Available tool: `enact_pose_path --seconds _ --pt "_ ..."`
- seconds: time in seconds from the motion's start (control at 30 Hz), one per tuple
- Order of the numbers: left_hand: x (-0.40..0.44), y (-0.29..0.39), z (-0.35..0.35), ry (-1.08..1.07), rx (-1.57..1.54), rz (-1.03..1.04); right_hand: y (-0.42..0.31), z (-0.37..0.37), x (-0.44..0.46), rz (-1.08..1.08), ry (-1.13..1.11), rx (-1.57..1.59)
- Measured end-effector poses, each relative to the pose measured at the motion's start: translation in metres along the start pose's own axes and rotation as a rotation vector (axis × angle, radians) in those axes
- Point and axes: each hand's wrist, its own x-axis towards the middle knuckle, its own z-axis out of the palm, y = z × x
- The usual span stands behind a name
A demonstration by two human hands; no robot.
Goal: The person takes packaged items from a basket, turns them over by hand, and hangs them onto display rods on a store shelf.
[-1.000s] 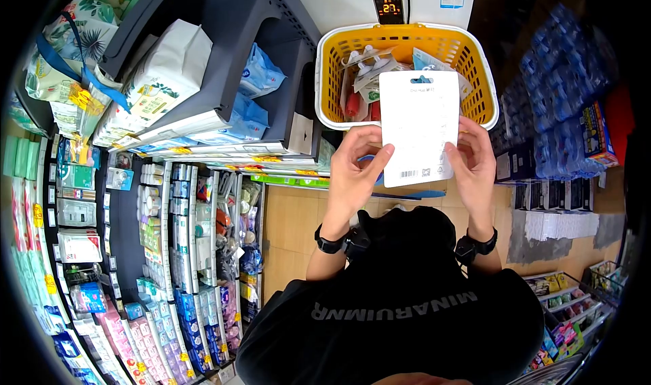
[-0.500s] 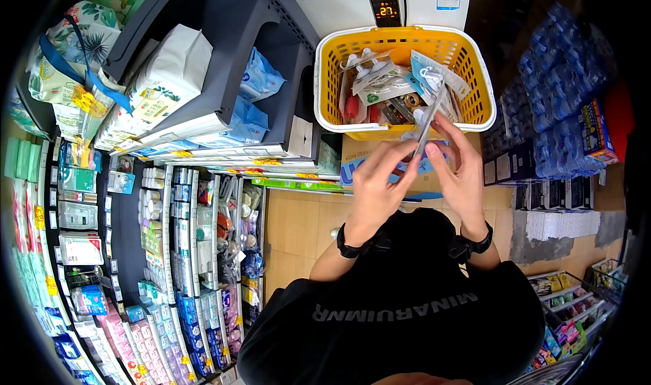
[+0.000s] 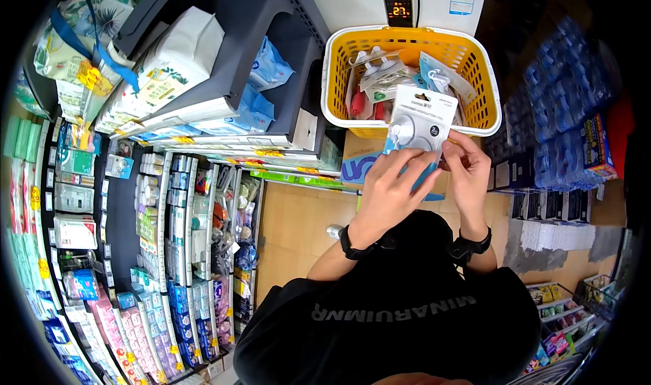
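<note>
A white hang-card blister pack [image 3: 435, 108] is held up in front of the basket, its front tilted towards me. A white rounded plastic item sits under its clear cover; I cannot tell its kind. My left hand [image 3: 395, 190] grips the lower left of the pack, fingers across its front. At the right edge, my right hand [image 3: 466, 169] pinches the card between thumb and fingers. Behind the pack stands a yellow basket with a white rim [image 3: 494, 107]. Several packaged goods [image 3: 384, 73] lie heaped in it, partly hidden by the pack.
Grey shelving [image 3: 234, 53] with blue soft packs [image 3: 270, 65] stands to the left of the basket. A white appliance [image 3: 434, 5] with a lit display is behind it. Shrink-wrapped bottles [image 3: 566, 107] are stacked at right. Stocked shelves [image 3: 156, 249] line the left, beside a tan floor [image 3: 291, 215].
The pack has turned from nearly edge-on to showing its printed front. My left hand's fingers now lie across it, and my right hand has shifted slightly down along its edge.
</note>
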Motion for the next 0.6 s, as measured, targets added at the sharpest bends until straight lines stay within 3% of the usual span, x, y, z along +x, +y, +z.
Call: enact_pose_path --seconds 0.13,0.23,0.33,0.4,0.6 --pt "-0.010 -0.020 -0.012 0.195 -0.112 -0.072 0.002 -0.004 0.001 0.039 -0.035 -0.031" --pt "-0.015 -0.032 -0.022 0.337 0.059 -0.236 0.003 -0.003 0.003 0.082 -0.122 -0.025" --pt "-0.028 -0.042 -0.030 0.443 -0.130 -0.429 0.002 0.006 0.006 0.124 -0.180 0.015" --pt "-0.041 -0.046 -0.041 0.368 -0.406 -0.660 0.004 0.013 0.009 0.126 -0.249 0.004" --pt "-0.079 -0.061 -0.075 0.508 -0.529 -0.844 0.012 0.053 0.015 0.205 -0.463 0.052"
